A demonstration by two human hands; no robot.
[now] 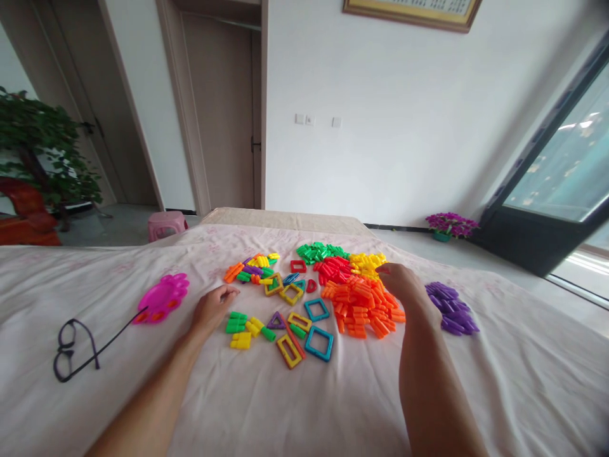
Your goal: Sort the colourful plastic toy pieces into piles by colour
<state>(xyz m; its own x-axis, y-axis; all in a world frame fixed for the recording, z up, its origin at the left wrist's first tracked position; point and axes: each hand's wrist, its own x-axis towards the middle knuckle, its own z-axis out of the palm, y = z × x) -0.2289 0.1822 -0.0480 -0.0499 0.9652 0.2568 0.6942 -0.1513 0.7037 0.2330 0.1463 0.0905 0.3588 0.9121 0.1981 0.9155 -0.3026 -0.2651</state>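
Observation:
My left hand [215, 306] rests on the cloth at the left, its fingers loosely stretched to the right, holding nothing I can see. Just right of it lie joined green blocks [236, 322] and yellow blocks [241, 341]. My right hand [397, 279] reaches to the right edge of a pile of yellow plastic blocks [366, 263]. Its fingertips are together there; what they pinch, if anything, is hidden. Close by are piles of orange blocks [364, 304], red blocks [333, 270] and green blocks [323, 252]. Purple blocks [451, 309] lie beyond the right forearm.
Frame-shaped tiles, among them a blue square [319, 343] and a yellow rectangle [289, 351], lie mid-table. Behind them sits a mixed-colour cluster [252, 268]. A pink tray [164, 295] touches black glasses [71, 349] at left. A pale cloth [361, 393] covers the table.

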